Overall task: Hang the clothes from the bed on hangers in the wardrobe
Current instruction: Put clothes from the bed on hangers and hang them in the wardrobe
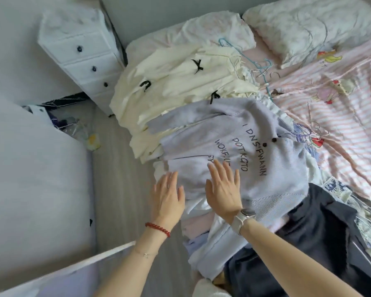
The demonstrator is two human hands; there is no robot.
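I read this as the pick-up step; the bed (341, 99) carries the heap, lilac sweater (255, 151) topmost at its near edge; my left hand (168, 200) and right hand (223, 187) lie flat-fingered, grip on nothing; next, gather it, fetch a hanger (263, 67).

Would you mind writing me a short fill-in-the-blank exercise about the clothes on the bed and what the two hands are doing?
1. Both hands, left hand and right hand, reach with straight fingers over the ____ sweater with black lettering.
2. The cream garment beyond it is decorated with small black ____.
3. The right wrist wears a white ____.
4. The left wrist wears a bracelet of ____ beads.

Missing words: lilac; bows; watch; red
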